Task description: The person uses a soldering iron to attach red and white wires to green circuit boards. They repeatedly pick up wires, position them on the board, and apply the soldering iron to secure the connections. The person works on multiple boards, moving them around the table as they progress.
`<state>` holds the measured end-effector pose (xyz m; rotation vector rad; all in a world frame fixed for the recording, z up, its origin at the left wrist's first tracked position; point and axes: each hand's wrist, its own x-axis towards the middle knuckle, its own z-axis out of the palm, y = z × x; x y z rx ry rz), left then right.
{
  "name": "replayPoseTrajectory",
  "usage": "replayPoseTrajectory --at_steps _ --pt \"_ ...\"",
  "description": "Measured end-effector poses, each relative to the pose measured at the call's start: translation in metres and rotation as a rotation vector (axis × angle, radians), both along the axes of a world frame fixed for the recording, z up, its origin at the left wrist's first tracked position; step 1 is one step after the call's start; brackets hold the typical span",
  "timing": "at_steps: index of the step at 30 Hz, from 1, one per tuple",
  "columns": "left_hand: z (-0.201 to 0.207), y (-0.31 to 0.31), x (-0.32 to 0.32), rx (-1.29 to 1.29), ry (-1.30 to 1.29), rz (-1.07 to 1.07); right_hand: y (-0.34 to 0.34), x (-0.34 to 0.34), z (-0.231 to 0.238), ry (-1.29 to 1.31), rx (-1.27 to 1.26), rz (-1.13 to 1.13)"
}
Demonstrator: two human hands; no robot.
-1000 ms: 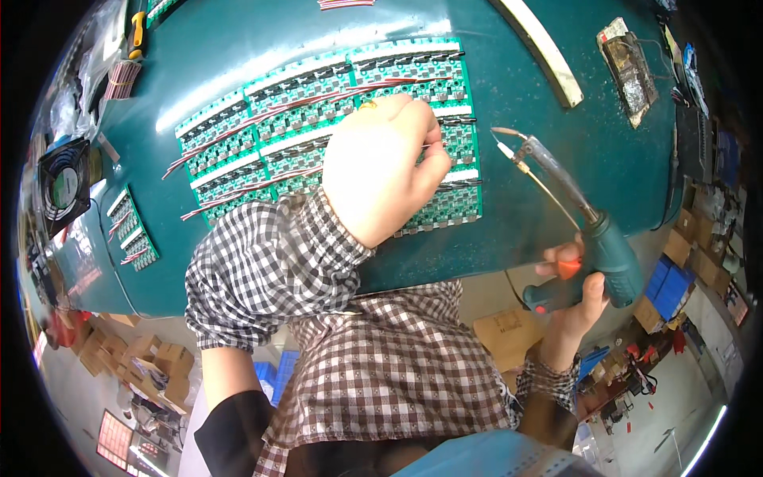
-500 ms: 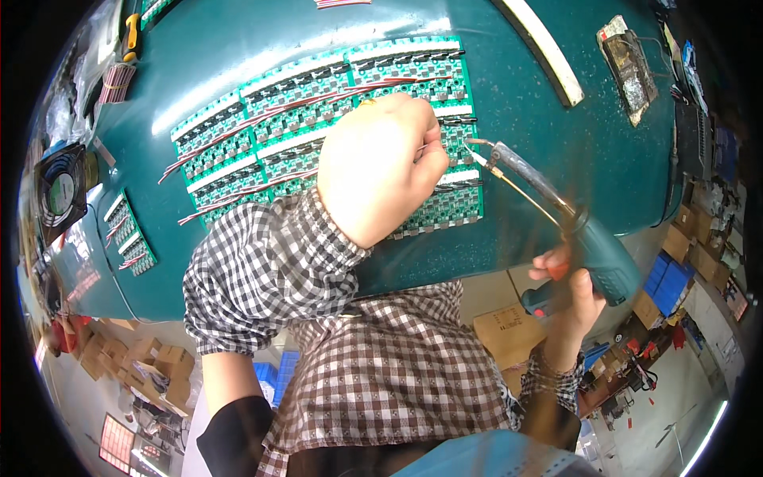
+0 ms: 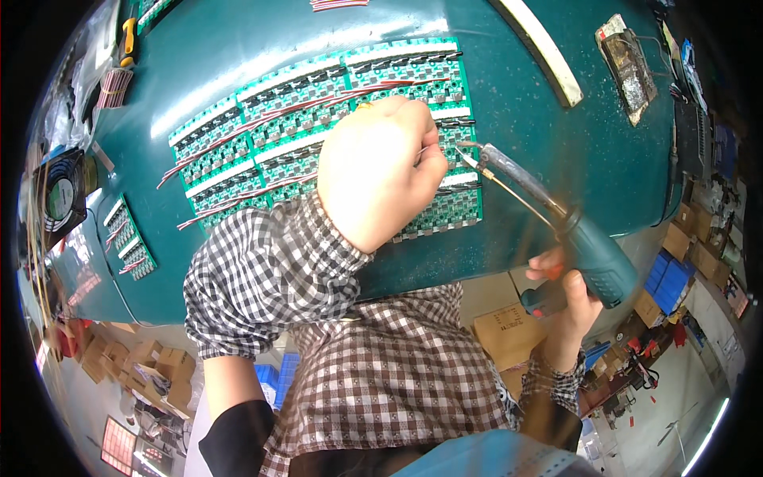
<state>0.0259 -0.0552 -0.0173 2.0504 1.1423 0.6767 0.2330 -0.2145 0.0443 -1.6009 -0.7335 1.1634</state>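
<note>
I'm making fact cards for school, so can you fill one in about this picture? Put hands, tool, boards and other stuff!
Left hand: the left hand pinches what looks like a thin wire above the boards
Right hand: the right hand grips the tool
Tool: green soldering gun, its tip at the boards' right side; touching or not, I can't tell
Boards: green circuit boards in rows, red and white wires lying across
Other stuff: black fan and yellow-handled tool, both on the left

Passage lies between soldering gun (image 3: 594, 256) and white bar (image 3: 542, 52) — left hand (image 3: 380, 168) blocks leftward.
</note>
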Motion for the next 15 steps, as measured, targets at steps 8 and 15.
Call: replayPoseTrajectory --at_steps 8,15 --pt "-0.0014 -0.0008 0.0010 0.006 0.001 0.020 0.0032 -0.0034 0.0021 -0.022 -0.013 0.008" --pt "-0.0001 -0.0003 0.0009 0.008 -0.007 0.021 0.0059 -0.0073 0.0031 -0.096 -0.069 0.018"
